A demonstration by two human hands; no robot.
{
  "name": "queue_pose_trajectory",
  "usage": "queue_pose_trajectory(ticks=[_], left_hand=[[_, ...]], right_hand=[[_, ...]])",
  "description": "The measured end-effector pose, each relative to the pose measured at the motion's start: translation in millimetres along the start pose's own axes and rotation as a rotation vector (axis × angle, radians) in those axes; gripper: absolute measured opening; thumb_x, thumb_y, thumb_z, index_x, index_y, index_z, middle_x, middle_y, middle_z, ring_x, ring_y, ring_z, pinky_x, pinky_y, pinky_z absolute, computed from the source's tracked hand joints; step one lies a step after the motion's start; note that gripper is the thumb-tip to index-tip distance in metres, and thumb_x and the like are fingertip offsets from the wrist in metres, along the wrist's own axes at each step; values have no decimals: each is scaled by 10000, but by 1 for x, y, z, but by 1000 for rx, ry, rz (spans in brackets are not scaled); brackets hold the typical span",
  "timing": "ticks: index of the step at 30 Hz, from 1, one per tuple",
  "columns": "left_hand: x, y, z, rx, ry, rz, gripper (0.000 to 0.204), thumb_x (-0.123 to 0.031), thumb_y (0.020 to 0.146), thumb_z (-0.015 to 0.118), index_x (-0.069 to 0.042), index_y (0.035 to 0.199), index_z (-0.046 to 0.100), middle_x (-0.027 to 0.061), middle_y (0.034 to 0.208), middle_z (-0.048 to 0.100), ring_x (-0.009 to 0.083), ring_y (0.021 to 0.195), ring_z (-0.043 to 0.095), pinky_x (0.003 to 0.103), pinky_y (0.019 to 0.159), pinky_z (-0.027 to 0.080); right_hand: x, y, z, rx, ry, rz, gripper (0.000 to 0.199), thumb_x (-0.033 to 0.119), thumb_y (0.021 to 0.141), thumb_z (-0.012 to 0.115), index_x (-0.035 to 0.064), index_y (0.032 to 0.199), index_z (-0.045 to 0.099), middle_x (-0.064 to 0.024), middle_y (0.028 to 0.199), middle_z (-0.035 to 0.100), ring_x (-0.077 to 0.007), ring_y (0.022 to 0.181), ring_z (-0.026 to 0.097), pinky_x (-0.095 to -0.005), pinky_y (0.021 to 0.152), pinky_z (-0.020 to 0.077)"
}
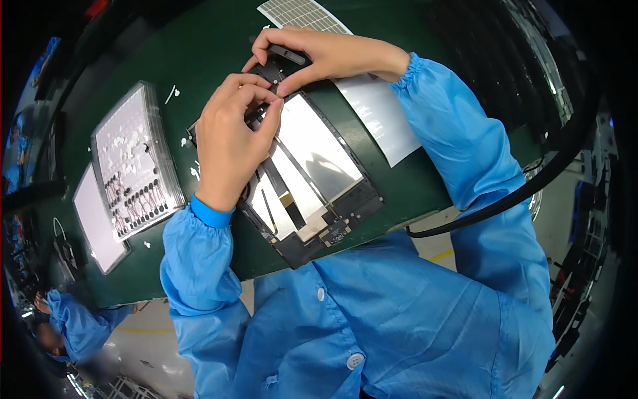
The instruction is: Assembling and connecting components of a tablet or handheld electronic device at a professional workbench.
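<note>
An opened tablet (319, 153) lies at an angle on the green table, its silvery inner panel, black frame and small circuit board (335, 231) exposed. Over its far left part, my left hand (232, 136) has thumb and fingertips pinched together; whatever is between them is too small to make out. My right hand (325, 56) reaches across the far end with its fingers curled and its thumb down close to the left fingertips. Beneath the right palm a black part (289, 54) shows; what those fingers grip is hidden. A blue band (211, 213) circles my left wrist.
Left of the tablet stand stacked clear trays (136, 166) holding small black round parts with wires and white scraps. A white sheet (379, 116) and a label sheet (302, 14) lie beyond. A black cable (505, 199) arcs past my right arm. Another person (76, 326) sits lower left.
</note>
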State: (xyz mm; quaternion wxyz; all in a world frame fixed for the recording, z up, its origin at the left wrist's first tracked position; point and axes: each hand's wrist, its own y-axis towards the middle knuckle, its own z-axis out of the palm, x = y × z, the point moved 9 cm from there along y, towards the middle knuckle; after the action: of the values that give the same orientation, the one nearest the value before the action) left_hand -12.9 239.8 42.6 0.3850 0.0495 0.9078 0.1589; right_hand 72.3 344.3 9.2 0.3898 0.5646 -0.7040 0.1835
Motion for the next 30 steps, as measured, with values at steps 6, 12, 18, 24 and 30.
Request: queue_pose_trajectory(ticks=[6, 12, 18, 24, 30], left_hand=[[-3, -1, -5, -30, 11, 100, 125, -94, 858, 762, 3, 902, 696, 59, 1046, 682, 173, 741, 644, 286, 692, 521], [0, 3, -1, -66, -8, 97, 120, -74, 817, 761, 7, 845, 678, 77, 998, 677, 270, 837, 662, 367, 715, 551], [9, 3, -1, -80, 78, 107, 103, -125, 780, 719, -52, 800, 649, 88, 975, 601, 281, 974, 591, 412, 904, 435], [6, -3, -13, -197, 214, 162, 130, -142, 847, 697, -57, 932, 650, 94, 1109, 616, 301, 1132, 555, 480, 1050, 389], [34, -43, -28, -308, -108, -85, 144, -148, 990, 592, -165, 1110, 669, -4, 1285, 645, 235, 1299, 528, 689, 1172, -6]], right_hand=[[7, 16, -3, 113, -19, 5, 549, 331, 789, 881, 153, 1199, 563, -58, 1180, 614, -283, 1190, 547, -400, 984, 442], [1, 6, -7, 56, -31, 23, 496, 258, 828, 847, 139, 1210, 555, -124, 1429, 595, -311, 1303, 564, -410, 1047, 471], [51, -36, -19, -264, -267, 37, 289, 111, 895, 748, 53, 1132, 593, -134, 1278, 690, -323, 1242, 624, -418, 1019, 484], [82, -77, 4, -301, -541, 189, 259, 98, 845, 786, 58, 1048, 630, -123, 1090, 729, -331, 1178, 645, -423, 995, 477], [75, -91, 26, -332, -130, 357, 287, 6, 841, 777, 36, 1051, 586, -178, 1225, 671, -296, 1201, 626, -412, 1134, 410]])
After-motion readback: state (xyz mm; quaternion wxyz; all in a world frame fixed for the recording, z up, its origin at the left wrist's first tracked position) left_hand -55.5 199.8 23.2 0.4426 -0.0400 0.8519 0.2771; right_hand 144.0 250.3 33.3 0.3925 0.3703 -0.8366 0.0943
